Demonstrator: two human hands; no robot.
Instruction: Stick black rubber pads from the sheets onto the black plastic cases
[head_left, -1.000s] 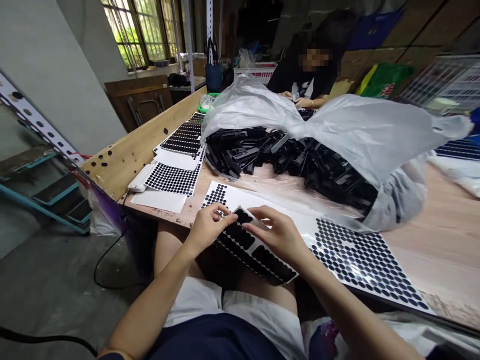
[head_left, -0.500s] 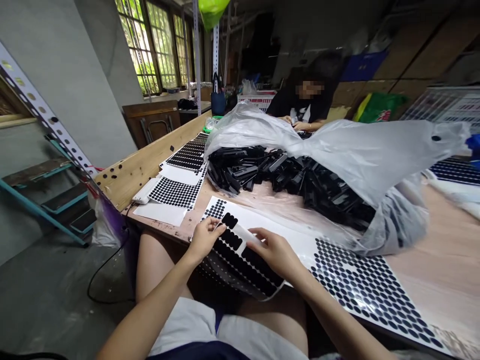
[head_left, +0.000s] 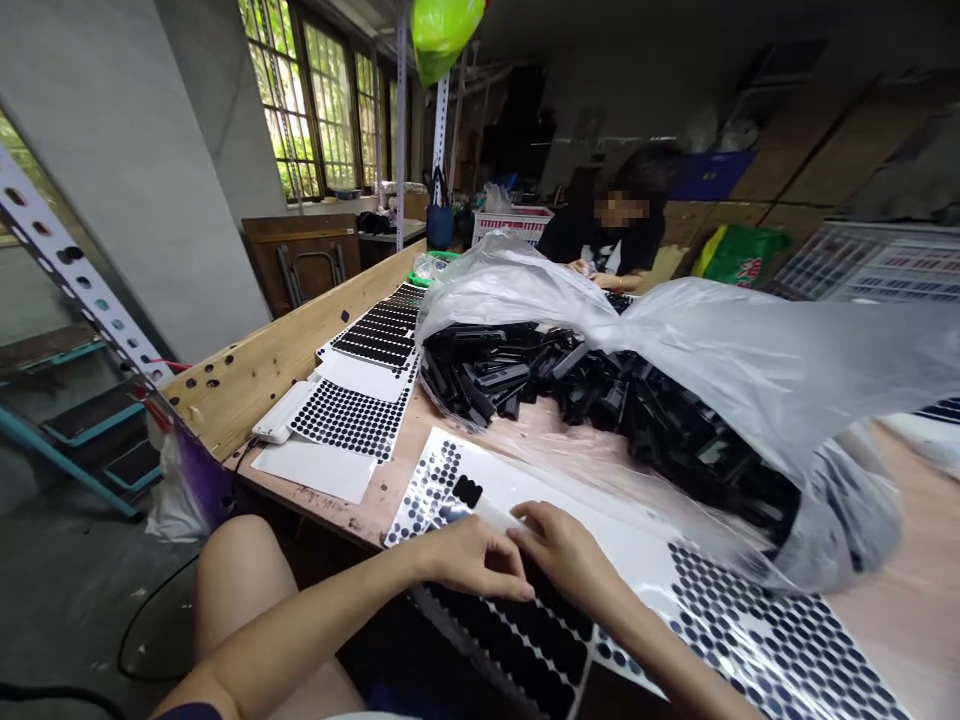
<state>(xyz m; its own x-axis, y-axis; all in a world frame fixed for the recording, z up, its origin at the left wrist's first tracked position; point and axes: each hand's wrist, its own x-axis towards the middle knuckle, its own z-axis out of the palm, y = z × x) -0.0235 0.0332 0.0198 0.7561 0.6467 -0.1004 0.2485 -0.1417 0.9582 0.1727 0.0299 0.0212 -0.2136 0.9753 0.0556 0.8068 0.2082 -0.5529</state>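
Observation:
A white sheet of black rounded stickers (head_left: 517, 640) slants over the front edge of the table, its near part above my lap. My left hand (head_left: 472, 558) reaches across this sheet, thumb and forefinger bent towards each other in a pinch. Whatever lies between those fingertips is too small to make out. My right hand (head_left: 566, 555) grips the sheet near its upper edge, thumb and fingers bent on it beside a bare white strip. Underneath, sheets of black round dots (head_left: 765, 620) lie on the table.
A clear plastic bag (head_left: 517, 270) full of black plastic parts (head_left: 510, 380) lies ahead. More dotted sheets (head_left: 352, 410) and a white device (head_left: 285, 412) lie at left, beside a wooden board (head_left: 300, 335). A co-worker (head_left: 600, 235) sits across the table (head_left: 922, 560).
My left hand has left the sheet's left edge and moved right, over the stickers near my right hand. The sheet has tilted flatter and lower. The view has shifted slightly.

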